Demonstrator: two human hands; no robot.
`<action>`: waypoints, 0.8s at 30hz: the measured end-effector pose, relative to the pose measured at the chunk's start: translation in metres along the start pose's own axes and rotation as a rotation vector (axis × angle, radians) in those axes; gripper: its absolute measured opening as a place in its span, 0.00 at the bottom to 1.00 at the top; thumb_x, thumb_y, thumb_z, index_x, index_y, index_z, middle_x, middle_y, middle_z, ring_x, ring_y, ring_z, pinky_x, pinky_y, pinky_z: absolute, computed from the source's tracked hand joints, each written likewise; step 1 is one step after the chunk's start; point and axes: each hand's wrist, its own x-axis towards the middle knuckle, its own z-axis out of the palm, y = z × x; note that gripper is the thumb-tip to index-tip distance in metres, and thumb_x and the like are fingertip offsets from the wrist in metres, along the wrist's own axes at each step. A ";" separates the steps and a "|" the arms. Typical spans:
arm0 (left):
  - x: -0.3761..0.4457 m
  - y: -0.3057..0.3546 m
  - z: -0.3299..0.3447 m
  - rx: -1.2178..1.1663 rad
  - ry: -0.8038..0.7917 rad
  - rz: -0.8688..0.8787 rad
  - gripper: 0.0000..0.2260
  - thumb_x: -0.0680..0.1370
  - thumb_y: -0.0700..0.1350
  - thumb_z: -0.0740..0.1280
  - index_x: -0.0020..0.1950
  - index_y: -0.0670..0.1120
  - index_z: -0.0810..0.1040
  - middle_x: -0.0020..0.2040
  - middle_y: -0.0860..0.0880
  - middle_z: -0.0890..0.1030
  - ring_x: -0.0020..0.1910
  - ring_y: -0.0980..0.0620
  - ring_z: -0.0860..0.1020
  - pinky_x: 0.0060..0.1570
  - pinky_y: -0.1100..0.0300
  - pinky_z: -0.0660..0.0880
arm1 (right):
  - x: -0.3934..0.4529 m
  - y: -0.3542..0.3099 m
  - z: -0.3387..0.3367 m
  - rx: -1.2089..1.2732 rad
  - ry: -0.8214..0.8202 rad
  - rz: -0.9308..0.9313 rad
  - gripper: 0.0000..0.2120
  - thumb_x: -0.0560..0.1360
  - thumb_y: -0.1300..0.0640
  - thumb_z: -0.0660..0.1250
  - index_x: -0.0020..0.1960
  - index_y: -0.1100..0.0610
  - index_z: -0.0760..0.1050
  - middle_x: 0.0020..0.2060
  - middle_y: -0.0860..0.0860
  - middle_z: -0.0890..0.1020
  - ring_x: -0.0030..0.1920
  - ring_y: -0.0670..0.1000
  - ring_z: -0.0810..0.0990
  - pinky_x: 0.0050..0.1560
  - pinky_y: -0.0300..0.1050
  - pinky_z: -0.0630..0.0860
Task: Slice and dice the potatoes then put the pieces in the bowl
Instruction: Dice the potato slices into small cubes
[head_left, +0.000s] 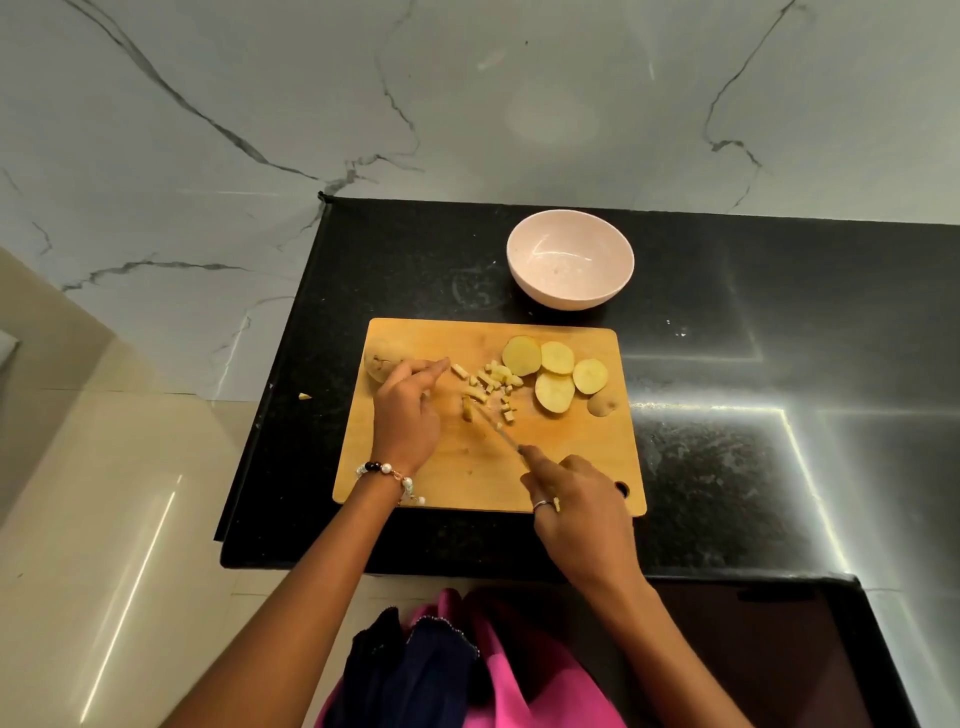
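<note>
Both forearms are seen bare, no sleeves in view. A beaded bracelet (387, 475) with black and white beads and small dangling charms is worn on the left wrist; a silver ring (543, 504) is worn on the right hand (576, 512). Pink clothing (524, 680) with dark navy fabric (415, 670) is seen at the bottom edge.

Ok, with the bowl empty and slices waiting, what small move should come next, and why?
Probably finish dicing: the knife in the right hand already lies among the strips, some still long, while the left hand rests beside them. The bowl and slices can wait.
</note>
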 end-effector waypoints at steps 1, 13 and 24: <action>0.000 0.000 -0.003 -0.020 0.008 -0.040 0.23 0.74 0.26 0.56 0.63 0.43 0.77 0.58 0.46 0.77 0.51 0.55 0.76 0.51 0.80 0.66 | -0.001 -0.002 0.006 0.035 -0.046 -0.007 0.19 0.79 0.50 0.61 0.70 0.43 0.68 0.40 0.50 0.72 0.41 0.53 0.74 0.35 0.48 0.69; 0.000 0.005 -0.006 -0.151 -0.003 -0.167 0.17 0.78 0.30 0.58 0.60 0.44 0.79 0.57 0.49 0.79 0.44 0.63 0.78 0.49 0.76 0.73 | 0.023 0.009 0.019 -0.025 0.009 0.119 0.23 0.79 0.56 0.58 0.73 0.46 0.63 0.45 0.54 0.73 0.46 0.55 0.74 0.38 0.47 0.70; 0.046 0.038 0.017 -0.050 -0.071 0.002 0.11 0.78 0.37 0.64 0.58 0.44 0.80 0.54 0.48 0.81 0.51 0.58 0.76 0.45 0.78 0.68 | 0.031 0.047 -0.023 0.868 -0.051 0.404 0.13 0.77 0.57 0.66 0.60 0.55 0.79 0.29 0.49 0.79 0.26 0.42 0.69 0.29 0.37 0.65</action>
